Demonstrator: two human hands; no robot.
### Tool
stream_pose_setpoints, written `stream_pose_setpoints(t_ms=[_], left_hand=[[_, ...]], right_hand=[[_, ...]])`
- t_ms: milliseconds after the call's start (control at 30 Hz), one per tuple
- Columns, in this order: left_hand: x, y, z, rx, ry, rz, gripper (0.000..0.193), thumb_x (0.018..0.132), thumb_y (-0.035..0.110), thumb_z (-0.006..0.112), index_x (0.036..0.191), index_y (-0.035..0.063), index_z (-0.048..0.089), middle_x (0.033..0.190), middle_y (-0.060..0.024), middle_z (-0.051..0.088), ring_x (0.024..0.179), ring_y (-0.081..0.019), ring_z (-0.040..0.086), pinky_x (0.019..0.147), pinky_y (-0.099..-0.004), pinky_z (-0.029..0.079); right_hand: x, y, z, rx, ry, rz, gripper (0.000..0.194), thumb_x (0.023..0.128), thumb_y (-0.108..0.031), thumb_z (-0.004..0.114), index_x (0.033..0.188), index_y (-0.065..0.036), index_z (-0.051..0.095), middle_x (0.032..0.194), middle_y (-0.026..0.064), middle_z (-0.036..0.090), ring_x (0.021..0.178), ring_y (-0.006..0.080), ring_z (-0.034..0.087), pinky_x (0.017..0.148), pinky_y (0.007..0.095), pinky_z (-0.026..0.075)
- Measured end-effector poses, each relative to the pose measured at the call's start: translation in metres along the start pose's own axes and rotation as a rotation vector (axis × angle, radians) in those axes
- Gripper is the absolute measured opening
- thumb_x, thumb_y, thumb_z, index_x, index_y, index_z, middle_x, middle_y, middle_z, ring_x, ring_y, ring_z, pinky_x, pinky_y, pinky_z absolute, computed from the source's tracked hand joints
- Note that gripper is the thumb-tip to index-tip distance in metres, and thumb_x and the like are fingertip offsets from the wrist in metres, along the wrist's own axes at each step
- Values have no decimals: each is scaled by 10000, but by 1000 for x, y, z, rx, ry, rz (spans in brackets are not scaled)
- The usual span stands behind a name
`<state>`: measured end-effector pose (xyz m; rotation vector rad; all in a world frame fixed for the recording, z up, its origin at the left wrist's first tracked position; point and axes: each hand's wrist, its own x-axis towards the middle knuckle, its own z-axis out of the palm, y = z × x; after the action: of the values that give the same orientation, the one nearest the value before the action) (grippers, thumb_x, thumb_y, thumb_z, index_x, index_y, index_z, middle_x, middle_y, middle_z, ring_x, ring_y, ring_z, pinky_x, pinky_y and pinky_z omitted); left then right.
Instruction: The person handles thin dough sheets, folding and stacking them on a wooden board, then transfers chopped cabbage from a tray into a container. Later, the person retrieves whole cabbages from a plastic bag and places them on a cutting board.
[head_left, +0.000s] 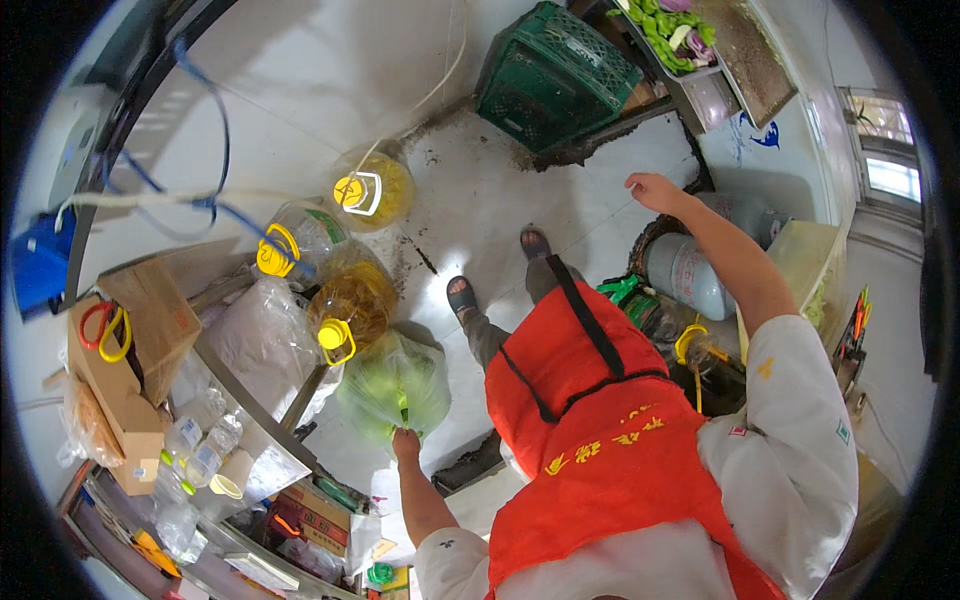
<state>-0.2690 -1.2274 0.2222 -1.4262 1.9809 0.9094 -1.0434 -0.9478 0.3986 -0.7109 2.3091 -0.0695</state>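
Observation:
My left hand (406, 444) grips the gathered top of a translucent plastic bag (396, 379) with green leafy vegetables inside. The bag hangs close to the floor, beside a large plastic bottle of yellow-brown oil (352, 300) with a yellow cap. My right hand (654, 192) is held out on the other side, over the floor near grey gas cylinders (686, 274). Its fingers look partly curled, and nothing can be seen in them. A red apron (577, 420) covers my front.
Two more large bottles, one with yellow contents (375, 191) and one clear (304, 244), stand by the wall. A green plastic crate (555, 79) is on the floor ahead. Scissors (106, 331) lie on cardboard boxes at the left. A tray of cut vegetables (673, 34) sits at the upper right.

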Motion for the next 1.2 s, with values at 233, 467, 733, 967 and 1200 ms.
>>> stream_pose_setpoints(t_ms=[233, 467, 733, 967, 1200], left_hand=[[8, 109, 28, -127, 59, -37, 239, 848, 205, 499, 803, -26, 539, 835, -317, 596, 817, -508, 562, 716, -543, 450], [40, 188, 49, 72, 36, 44, 216, 806, 180, 551, 780, -34, 560, 793, -255, 615, 761, -452, 598, 688, -517, 492], [93, 313, 20, -790, -256, -423, 147, 832, 149, 560, 828, 7, 601, 827, -142, 615, 744, -260, 613, 563, -373, 504], [96, 466, -11, -1131, -64, -533, 143, 892, 131, 550, 759, 105, 506, 553, 10, 391, 464, -136, 414, 506, -317, 432], [142, 585, -32, -1382, -159, -394, 143, 950, 183, 503, 825, 118, 476, 689, 26, 419, 568, -117, 416, 576, -308, 424]], right_hand=[[22, 65, -37, 80, -353, 25, 293, 848, -142, 537, 1121, -54, 594, 961, 174, 669, 877, 298, 651, 800, 398, 503], [-13, 211, -22, 556, -458, 290, 288, 832, -101, 571, 1099, -1, 608, 891, 96, 659, 812, 167, 621, 741, 317, 505], [-116, 371, 34, 338, -223, 307, 197, 811, -62, 586, 1001, -19, 610, 795, 69, 614, 688, 161, 587, 596, 328, 483], [-204, 371, 140, 1161, -456, 867, 164, 852, -13, 543, 1008, -37, 585, 815, 72, 591, 707, 157, 571, 564, 309, 456], [-173, 337, 171, 1626, -223, 856, 175, 881, -95, 577, 1046, -42, 602, 848, 65, 612, 752, 164, 578, 650, 312, 473]])
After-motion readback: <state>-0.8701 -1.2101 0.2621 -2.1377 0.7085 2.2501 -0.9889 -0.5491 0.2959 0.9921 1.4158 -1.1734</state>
